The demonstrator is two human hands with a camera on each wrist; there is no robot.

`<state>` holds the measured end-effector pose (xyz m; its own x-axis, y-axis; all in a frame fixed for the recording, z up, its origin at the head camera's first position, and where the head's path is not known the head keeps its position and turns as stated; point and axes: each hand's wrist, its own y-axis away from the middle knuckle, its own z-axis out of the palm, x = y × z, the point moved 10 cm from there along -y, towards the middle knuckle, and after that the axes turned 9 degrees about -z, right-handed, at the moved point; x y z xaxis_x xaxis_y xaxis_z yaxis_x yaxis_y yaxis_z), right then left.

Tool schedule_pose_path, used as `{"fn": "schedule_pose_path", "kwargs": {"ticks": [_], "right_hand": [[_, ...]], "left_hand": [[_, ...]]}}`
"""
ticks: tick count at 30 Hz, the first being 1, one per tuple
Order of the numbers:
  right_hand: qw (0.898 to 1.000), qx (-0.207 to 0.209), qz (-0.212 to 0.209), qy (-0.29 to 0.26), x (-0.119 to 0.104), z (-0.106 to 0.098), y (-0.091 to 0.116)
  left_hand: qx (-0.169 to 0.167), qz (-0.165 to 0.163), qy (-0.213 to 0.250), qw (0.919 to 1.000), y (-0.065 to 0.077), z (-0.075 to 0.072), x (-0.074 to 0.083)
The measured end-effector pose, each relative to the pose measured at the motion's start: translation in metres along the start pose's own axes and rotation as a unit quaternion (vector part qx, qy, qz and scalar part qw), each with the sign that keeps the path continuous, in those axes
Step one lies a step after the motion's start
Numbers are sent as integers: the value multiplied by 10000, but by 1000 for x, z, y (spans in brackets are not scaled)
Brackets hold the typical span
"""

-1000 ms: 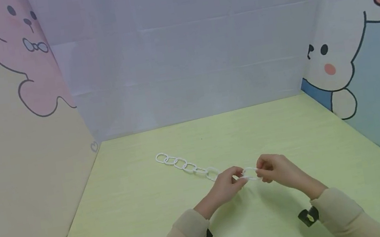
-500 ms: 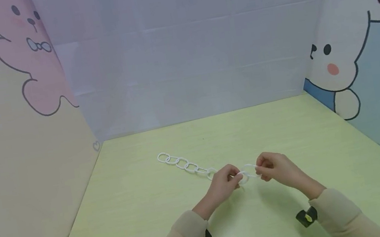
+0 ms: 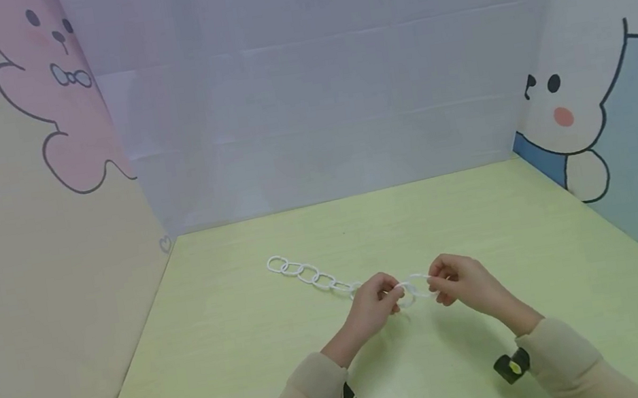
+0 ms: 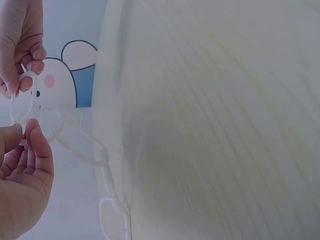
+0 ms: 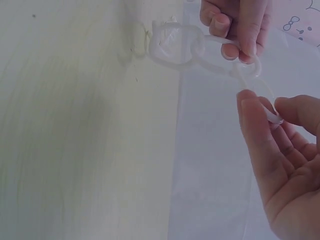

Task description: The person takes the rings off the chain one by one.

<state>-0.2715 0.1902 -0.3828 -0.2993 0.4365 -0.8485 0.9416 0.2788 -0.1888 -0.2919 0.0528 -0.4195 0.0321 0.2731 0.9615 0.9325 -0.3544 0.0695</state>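
A white plastic chain [image 3: 301,270] of several oval links runs diagonally over the table, its near end raised between my hands. My left hand [image 3: 368,308] pinches a link close to that end between thumb and fingers. With thumb and fingertips my right hand [image 3: 463,282] pinches the end link [image 4: 34,95]. Both links overlap in the gap between the hands; whether they are fully joined cannot be made out. In the left wrist view another link [image 4: 75,156] slopes down from my left hand to the table. Fingers cover parts of both pinched links.
The pale green tabletop [image 3: 224,351] extends around both hands. A plain light wall [image 3: 305,105] closes off the back. Side panels carry a pink bear [image 3: 77,139] on the left and a white rabbit [image 3: 569,51] on the right. Black straps show at both wrists.
My left hand has shifted slightly left and away, and the links between the hands show more openly. My right hand keeps its pinch. The head view has turned a little left.
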Motion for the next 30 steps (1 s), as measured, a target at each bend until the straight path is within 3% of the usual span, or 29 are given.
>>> {"fn": "schedule_pose_path", "kwargs": {"ticks": [21,30], "right_hand": [[9977,148,337,-577,13,10,0],[9954,114,362,-884,13,18,0]], "left_hand": [[20,14,263,9997,-1,-5,3],[117,169,312,9993,21,-15,38]]}}
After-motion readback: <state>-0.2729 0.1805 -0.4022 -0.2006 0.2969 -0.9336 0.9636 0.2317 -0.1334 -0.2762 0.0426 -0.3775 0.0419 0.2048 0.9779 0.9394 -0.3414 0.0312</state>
